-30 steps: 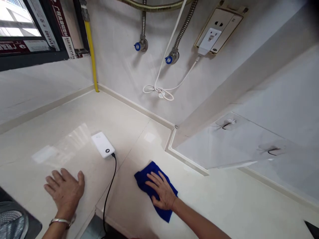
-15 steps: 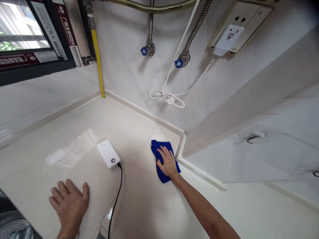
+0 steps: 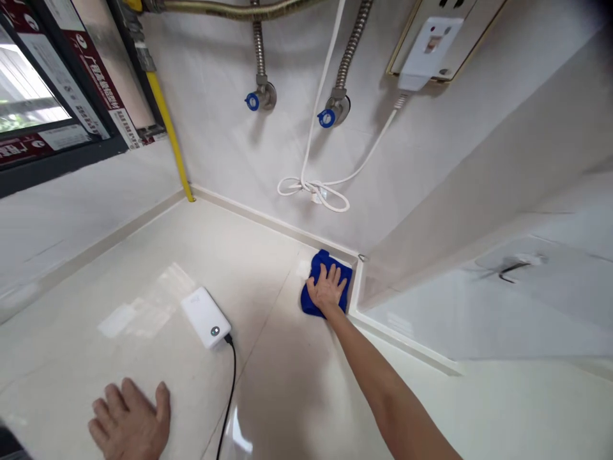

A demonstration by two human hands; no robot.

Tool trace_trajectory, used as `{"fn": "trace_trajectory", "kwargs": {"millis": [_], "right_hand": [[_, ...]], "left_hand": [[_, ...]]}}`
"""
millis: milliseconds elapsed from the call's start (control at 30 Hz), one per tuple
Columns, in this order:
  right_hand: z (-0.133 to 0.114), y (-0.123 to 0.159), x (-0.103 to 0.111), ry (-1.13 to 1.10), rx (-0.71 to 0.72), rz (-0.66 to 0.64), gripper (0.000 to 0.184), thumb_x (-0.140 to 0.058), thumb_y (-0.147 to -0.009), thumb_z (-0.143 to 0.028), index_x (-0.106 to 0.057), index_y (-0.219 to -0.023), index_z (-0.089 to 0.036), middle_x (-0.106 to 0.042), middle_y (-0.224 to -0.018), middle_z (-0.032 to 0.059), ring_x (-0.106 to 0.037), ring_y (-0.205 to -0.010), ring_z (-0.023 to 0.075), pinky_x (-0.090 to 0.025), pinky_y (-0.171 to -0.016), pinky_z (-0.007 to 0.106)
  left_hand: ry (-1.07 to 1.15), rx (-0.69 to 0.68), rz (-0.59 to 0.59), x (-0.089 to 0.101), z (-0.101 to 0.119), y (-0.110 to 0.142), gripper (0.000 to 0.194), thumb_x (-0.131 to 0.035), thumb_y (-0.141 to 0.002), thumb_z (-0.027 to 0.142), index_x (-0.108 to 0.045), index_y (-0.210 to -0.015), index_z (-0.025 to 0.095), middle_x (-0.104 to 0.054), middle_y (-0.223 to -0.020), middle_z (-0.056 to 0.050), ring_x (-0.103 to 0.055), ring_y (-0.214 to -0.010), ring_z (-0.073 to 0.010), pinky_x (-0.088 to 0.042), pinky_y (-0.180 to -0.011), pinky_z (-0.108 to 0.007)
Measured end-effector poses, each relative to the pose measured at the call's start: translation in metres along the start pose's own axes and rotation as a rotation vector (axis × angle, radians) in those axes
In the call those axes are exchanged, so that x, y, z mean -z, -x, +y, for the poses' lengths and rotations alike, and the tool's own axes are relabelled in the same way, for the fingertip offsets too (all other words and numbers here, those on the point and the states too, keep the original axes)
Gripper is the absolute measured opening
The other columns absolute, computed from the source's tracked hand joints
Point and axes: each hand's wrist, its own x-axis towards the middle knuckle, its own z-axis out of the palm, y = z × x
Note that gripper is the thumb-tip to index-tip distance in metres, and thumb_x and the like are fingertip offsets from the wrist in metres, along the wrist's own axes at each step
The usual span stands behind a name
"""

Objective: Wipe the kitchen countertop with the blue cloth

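Blue cleaning cloth (image 3: 311, 305) lay in the bench (image 3: 205, 236) corner beneath the right hand (image 3: 327, 292), grip spread apart; the left hand (image 3: 131, 427) was splayed too. Wiping seemed unfinished, wiped and unwiped areas indistinguishable.

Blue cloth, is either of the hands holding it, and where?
Not gripped: the right hand lies spread over the middle of the cloth, fingers uncurled.

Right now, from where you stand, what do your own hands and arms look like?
My left hand and right hand are ordinary five-fingered ones, with no gloves or cables. No sleeve covers the visible right forearm. My left wrist is out of view.
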Motion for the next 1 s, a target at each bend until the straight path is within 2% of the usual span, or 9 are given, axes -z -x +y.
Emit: {"fn": "trace_trajectory", "kwargs": {"millis": [67,167,233,333,433,633,800,1000], "right_hand": [[0.002,-0.018,-0.002,0.003,-0.019,-0.001,0.068,-0.034,-0.090,-0.042,-0.029,-0.151,-0.014,-0.023,-0.163,0.0237,-0.017,-0.153,0.0406,-0.020,-0.118,0.070],[0.007,-0.036,-0.004,0.014,-0.013,-0.009,0.069,-0.033,-0.090,-0.046,-0.029,-0.151,-0.015,-0.024,-0.162,0.0255,-0.015,-0.153,0.0428,-0.021,-0.115,0.073],[0.009,-0.040,-0.004,0.020,-0.001,-0.012,0.070,-0.034,-0.090,-0.047,-0.029,-0.151,-0.014,-0.026,-0.161,0.0265,-0.015,-0.153,0.0436,-0.021,-0.115,0.073],[0.007,-0.030,-0.001,0.020,0.038,-0.022,0.070,-0.033,-0.090,-0.045,-0.029,-0.151,-0.012,-0.027,-0.161,0.0257,-0.016,-0.153,0.0425,-0.019,-0.118,0.070],[-0.002,-0.004,0.002,0.019,0.110,-0.038,0.070,-0.033,-0.090,-0.043,-0.028,-0.153,-0.013,-0.025,-0.163,0.0236,-0.016,-0.154,0.0407,-0.017,-0.119,0.069],[-0.020,0.073,0.005,0.041,0.320,-0.085,0.071,-0.040,-0.090,-0.045,-0.026,-0.155,-0.019,-0.021,-0.167,0.0155,-0.013,-0.156,0.0350,-0.014,-0.124,0.063],[-0.014,0.136,0.013,-0.032,0.486,-0.154,0.074,-0.045,-0.090,-0.050,-0.023,-0.156,-0.025,-0.016,-0.168,0.0131,-0.011,-0.156,0.0335,-0.014,-0.126,0.062],[-0.001,0.210,0.024,-0.124,0.623,-0.232,0.076,-0.049,-0.088,-0.048,-0.020,-0.156,-0.030,-0.011,-0.169,0.0104,-0.010,-0.156,0.0333,-0.015,-0.126,0.064]], "left_hand": [[-0.021,-0.008,0.031,0.000,0.000,0.000,0.078,-0.030,-0.087,0.052,-0.032,-0.146,0.000,-0.038,-0.147,-0.033,-0.028,-0.141,-0.0482,-0.030,-0.106,-0.067],[-0.045,-0.002,0.017,-0.002,-0.001,0.000,0.077,-0.030,-0.087,0.050,-0.030,-0.147,0.001,-0.037,-0.149,-0.032,-0.026,-0.143,-0.0468,-0.030,-0.107,-0.066],[-0.051,0.006,0.006,-0.003,-0.002,0.000,0.078,-0.032,-0.087,0.050,-0.029,-0.148,0.001,-0.036,-0.150,-0.032,-0.024,-0.144,-0.0465,-0.029,-0.108,-0.066],[-0.042,0.005,0.040,-0.003,-0.002,0.001,0.078,-0.028,-0.088,0.049,-0.031,-0.147,-0.002,-0.035,-0.150,-0.034,-0.021,-0.146,-0.0464,-0.025,-0.112,-0.066],[-0.031,0.002,0.079,-0.002,0.000,0.002,0.078,-0.023,-0.090,0.049,-0.034,-0.144,-0.006,-0.035,-0.149,-0.036,-0.019,-0.148,-0.0465,-0.022,-0.115,-0.066],[-0.028,0.003,0.102,0.002,0.001,0.002,0.082,-0.019,-0.089,0.052,-0.039,-0.140,-0.009,-0.037,-0.146,-0.038,-0.022,-0.145,-0.0497,-0.024,-0.114,-0.065],[-0.016,-0.010,0.140,0.003,0.000,0.005,0.082,-0.018,-0.090,0.052,-0.037,-0.141,-0.009,-0.037,-0.146,-0.036,-0.023,-0.144,-0.0497,-0.024,-0.115,-0.064],[0.062,0.026,0.140,0.007,0.000,0.008,0.080,-0.025,-0.087,0.048,-0.037,-0.141,-0.010,-0.035,-0.148,-0.037,-0.021,-0.145,-0.0495,-0.022,-0.115,-0.063]]}}
